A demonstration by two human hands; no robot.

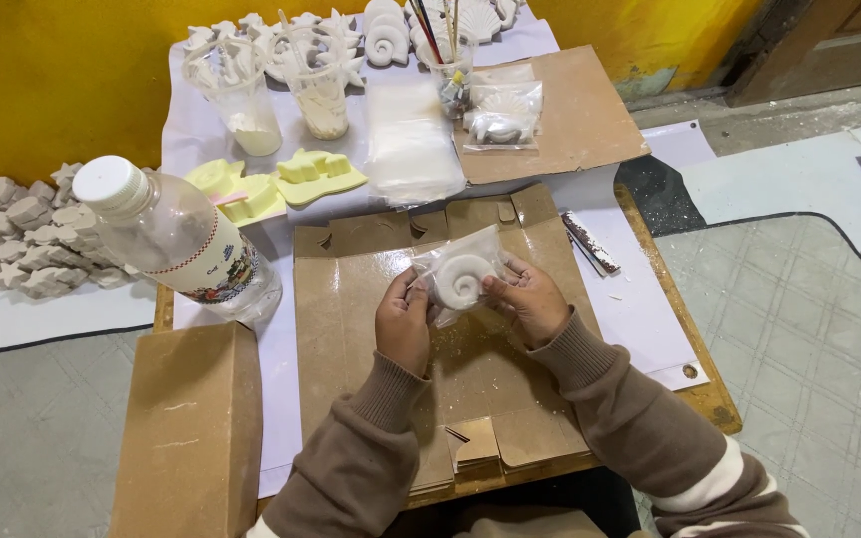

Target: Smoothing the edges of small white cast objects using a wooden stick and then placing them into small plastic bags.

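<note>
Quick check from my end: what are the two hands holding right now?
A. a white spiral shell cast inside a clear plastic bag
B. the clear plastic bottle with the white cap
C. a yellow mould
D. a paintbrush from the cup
A: the left hand and right hand grip a clear plastic bag with a white spiral shell cast inside, above the flattened cardboard.

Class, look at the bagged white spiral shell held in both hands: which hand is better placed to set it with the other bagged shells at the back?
Probably the right hand: the bagged shells lie back right, while the left hand sits farther away.
</note>
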